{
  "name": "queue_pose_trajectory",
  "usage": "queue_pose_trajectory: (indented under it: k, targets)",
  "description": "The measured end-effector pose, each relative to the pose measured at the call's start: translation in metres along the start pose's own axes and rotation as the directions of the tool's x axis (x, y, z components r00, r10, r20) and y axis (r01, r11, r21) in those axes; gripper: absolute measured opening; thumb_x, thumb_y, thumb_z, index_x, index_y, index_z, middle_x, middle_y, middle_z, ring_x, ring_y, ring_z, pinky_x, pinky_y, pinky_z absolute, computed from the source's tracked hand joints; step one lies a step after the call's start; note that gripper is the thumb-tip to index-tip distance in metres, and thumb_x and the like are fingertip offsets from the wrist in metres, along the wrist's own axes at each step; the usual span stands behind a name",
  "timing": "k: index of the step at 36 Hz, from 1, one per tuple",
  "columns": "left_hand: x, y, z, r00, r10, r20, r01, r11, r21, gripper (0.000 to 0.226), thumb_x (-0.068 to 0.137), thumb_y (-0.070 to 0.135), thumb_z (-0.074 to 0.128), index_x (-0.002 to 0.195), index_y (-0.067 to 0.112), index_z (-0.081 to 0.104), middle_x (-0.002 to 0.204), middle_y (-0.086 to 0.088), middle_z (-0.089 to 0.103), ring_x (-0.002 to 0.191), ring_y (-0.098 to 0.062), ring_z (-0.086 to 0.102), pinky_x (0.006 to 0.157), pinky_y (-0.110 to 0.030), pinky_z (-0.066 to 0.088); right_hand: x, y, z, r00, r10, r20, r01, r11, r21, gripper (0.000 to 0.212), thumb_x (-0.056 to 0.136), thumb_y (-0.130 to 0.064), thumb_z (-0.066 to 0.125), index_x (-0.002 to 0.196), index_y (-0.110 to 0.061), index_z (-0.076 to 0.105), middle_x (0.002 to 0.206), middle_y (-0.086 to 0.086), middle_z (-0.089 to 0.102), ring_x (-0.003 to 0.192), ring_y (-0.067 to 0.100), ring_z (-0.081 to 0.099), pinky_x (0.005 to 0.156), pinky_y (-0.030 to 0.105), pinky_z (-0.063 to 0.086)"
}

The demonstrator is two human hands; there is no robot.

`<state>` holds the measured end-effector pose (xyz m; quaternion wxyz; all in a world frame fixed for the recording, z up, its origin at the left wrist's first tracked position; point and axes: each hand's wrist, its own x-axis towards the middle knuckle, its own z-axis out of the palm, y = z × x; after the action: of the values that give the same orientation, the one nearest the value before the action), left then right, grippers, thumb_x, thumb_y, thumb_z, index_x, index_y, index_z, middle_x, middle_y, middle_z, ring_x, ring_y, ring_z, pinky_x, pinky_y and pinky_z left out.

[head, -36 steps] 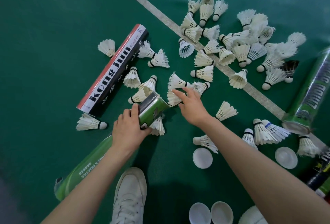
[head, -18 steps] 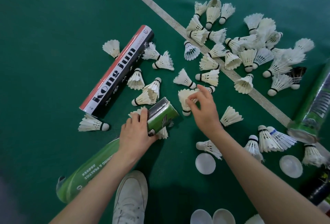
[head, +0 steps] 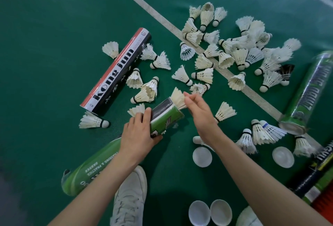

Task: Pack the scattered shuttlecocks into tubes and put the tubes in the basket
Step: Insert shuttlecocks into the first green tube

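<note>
— Hands first. What have you got?
— Grip: left hand (head: 138, 133) wrapped round the green tube (head: 100, 162) near its open end. The tube lies slanted on the floor (head: 45, 63), mouth pointing away from the person. The right hand (head: 200, 112) pinches the feathers of a shuttlecock (head: 177, 98) that sits in that mouth, skirt sticking out.
— What crowds the mouth?
— Loose ones. A stacked pair of shuttlecocks (head: 146, 92) lies just left of it, another tucked just behind the left fingers, one more beside the right wrist. One lies half hidden under that forearm.
— Further out?
— A black and red tube (head: 117, 70) lies flat to the left, apart from the green one. A white line (head: 162, 18) runs diagonally, and the heap of shuttlecocks (head: 252, 45) straddles it, with a black shuttlecock (head: 286, 69) at its right edge. A second green tube (head: 306, 96) lies far right.
— Near the feet?
— Round white caps (head: 202, 156) on the floor: one beside the right forearm, two right of a white shoe (head: 129, 200).
</note>
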<state>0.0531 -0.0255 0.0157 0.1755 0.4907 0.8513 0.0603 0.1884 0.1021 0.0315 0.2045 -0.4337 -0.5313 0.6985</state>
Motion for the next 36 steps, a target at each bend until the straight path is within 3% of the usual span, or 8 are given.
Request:
queue_pose_trajectory:
  k: [2,6,10,16,19,23,27,36]
  targets:
    - [0.0,0.0,-0.001,1.0,-0.017,0.001,0.017,1.0,0.008,0.091,0.076,0.057,0.068,0.143,0.021,0.017,0.125,-0.003,0.045,0.108,-0.025,0.047,0.086,-0.036,0.039,-0.004,0.003,0.005,0.999,-0.029,0.043,0.031,0.998,-0.05,0.02,0.103,-0.022,0.038,0.107,-0.021,0.057,0.117,-0.018,0.054,0.097,-0.023,0.051,0.08,-0.002,0.036]
    - [0.003,-0.001,0.0,0.999,-0.038,0.01,0.038,0.999,0.016,0.092,0.075,0.057,0.068,0.143,0.021,0.019,0.124,-0.004,0.045,0.108,-0.026,0.048,0.086,-0.037,0.04,-0.003,0.007,0.01,0.983,-0.001,0.183,0.03,0.988,-0.152,0.054,0.095,-0.058,0.022,0.141,-0.038,0.041,0.13,-0.034,0.042,0.112,-0.032,0.033,0.085,-0.009,0.024]
    - [0.007,0.0,0.004,0.997,-0.053,0.059,0.05,0.998,0.041,0.091,0.074,0.057,0.069,0.142,0.02,0.02,0.123,-0.004,0.046,0.109,-0.026,0.048,0.086,-0.037,0.04,0.0,0.014,0.009,0.964,0.041,0.261,0.007,0.984,-0.179,0.062,0.088,-0.07,0.02,0.139,-0.042,0.042,0.142,-0.021,0.043,0.13,-0.011,0.034,0.107,0.012,0.024]
    - [0.014,0.018,0.011,0.995,0.021,0.099,-0.026,0.998,0.05,0.093,0.074,0.06,0.067,0.143,0.022,0.017,0.122,-0.004,0.044,0.113,-0.026,0.046,0.091,-0.038,0.038,0.013,0.021,-0.033,0.973,-0.064,-0.22,-0.015,0.941,-0.339,0.027,0.098,-0.034,0.047,0.121,-0.023,0.055,0.117,-0.011,0.057,0.112,0.003,0.052,0.097,0.024,0.041]
    - [0.017,0.033,0.014,0.99,0.081,0.114,-0.089,0.994,0.069,0.095,0.074,0.063,0.065,0.144,0.022,0.015,0.124,-0.004,0.043,0.114,-0.026,0.045,0.094,-0.038,0.037,0.015,0.031,-0.065,0.923,-0.135,-0.361,-0.105,0.813,-0.573,0.026,0.095,-0.019,0.053,0.12,-0.015,0.056,0.117,-0.002,0.052,0.118,0.015,0.045,0.094,0.022,0.032]
    - [0.019,0.044,0.02,0.981,0.12,0.154,-0.135,0.987,0.088,0.098,0.073,0.068,0.063,0.144,0.022,0.014,0.131,-0.005,0.039,0.117,-0.027,0.043,0.096,-0.039,0.036,0.015,0.046,-0.09,0.864,-0.236,-0.445,-0.192,0.662,-0.724,0.043,0.089,-0.013,0.058,0.13,-0.007,0.047,0.134,0.014,0.045,0.129,0.027,0.031,0.109,0.035,0.023]
    - [0.017,0.045,0.024,0.98,0.114,0.164,-0.127,0.989,0.073,0.101,0.07,0.072,0.062,0.144,0.021,0.016,0.129,-0.005,0.043,0.116,-0.026,0.044,0.095,-0.038,0.038,0.019,0.06,-0.103,0.868,-0.113,-0.483,-0.33,0.597,-0.732,0.063,0.088,-0.018,0.059,0.143,-0.009,0.03,0.143,0.016,0.035,0.137,0.031,0.022,0.112,0.04,0.017]
    - [0.009,0.035,0.027,0.975,0.091,0.203,-0.109,0.991,0.08,0.102,0.062,0.076,0.064,0.143,0.028,0.024,0.121,0.0,0.047,0.112,-0.023,0.046,0.094,-0.034,0.036,0.018,0.07,-0.1,0.894,-0.129,-0.43,-0.246,0.66,-0.71,0.017,0.095,-0.028,0.051,0.1,-0.012,0.055,0.109,0.007,0.048,0.112,0.024,0.035,0.096,0.033,0.03]
